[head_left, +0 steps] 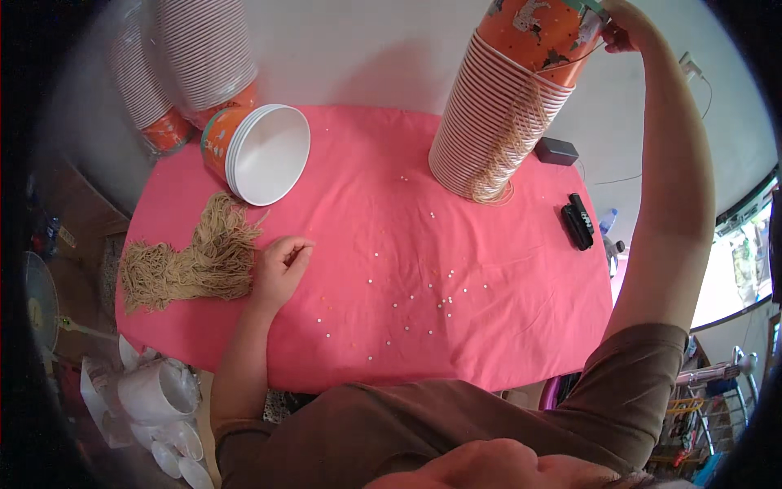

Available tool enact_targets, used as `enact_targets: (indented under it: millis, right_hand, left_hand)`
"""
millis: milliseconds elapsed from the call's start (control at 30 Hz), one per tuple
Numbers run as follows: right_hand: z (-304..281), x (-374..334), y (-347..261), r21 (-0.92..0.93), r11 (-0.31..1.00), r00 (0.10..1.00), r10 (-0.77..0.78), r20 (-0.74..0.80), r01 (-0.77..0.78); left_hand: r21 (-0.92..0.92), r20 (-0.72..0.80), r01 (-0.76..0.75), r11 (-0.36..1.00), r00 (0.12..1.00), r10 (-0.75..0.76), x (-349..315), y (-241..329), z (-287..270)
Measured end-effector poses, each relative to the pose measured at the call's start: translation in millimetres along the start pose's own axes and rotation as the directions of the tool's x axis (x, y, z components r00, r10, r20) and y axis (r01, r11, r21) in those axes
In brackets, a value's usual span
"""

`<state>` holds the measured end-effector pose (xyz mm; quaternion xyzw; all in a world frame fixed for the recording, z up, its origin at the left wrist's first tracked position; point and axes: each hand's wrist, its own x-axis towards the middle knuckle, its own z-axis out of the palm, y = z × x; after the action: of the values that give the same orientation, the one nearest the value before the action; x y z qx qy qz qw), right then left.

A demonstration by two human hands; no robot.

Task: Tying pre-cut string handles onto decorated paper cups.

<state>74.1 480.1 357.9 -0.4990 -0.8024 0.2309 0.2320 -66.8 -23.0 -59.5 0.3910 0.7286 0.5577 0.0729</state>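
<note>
Two hands (281, 270) (626, 31), four orange bucket stacks (501, 114) (257, 155) (208, 57) (140, 81)

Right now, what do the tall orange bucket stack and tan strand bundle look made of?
Tall orange bucket stack: probably smooth coated paperboard, from its rolled white rims; possibly plastic. Tan strand bundle: probably matt twine, from its loose thin strands; fibre type unclear.

String bundle (191, 265) left on cloth (350, 326), bucket stack (498, 110) right
</note>
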Motion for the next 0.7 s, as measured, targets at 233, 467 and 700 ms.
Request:
enact_targets:
  millis: [233, 467, 700]
  right_hand:
    - [6.3, -34.5, 17.6, 0.533, 0.845, 0.973, -0.087, 0.214, -0.042]
    - [58.7, -68.8, 101.4, 0.242, 0.969, 0.985, -0.090, 0.146, 0.053]
    - [142.1, -178.8, 100.1, -0.480, 0.798, 0.911, -0.201, 0.359, 0.365]
  left_hand:
    - [0.013, -0.006, 0.015, 1.000, 1.000, -0.015, -0.4, 5.6, -3.0]
    - [-0.015, 0.019, -0.045, 0.999, 0.999, 0.046, -0.8, 10.4, 0.4]
    - [-0.046, -0.066, -0.034, 0.998, 0.997, 0.031, -0.4, 22.2, -5.3]
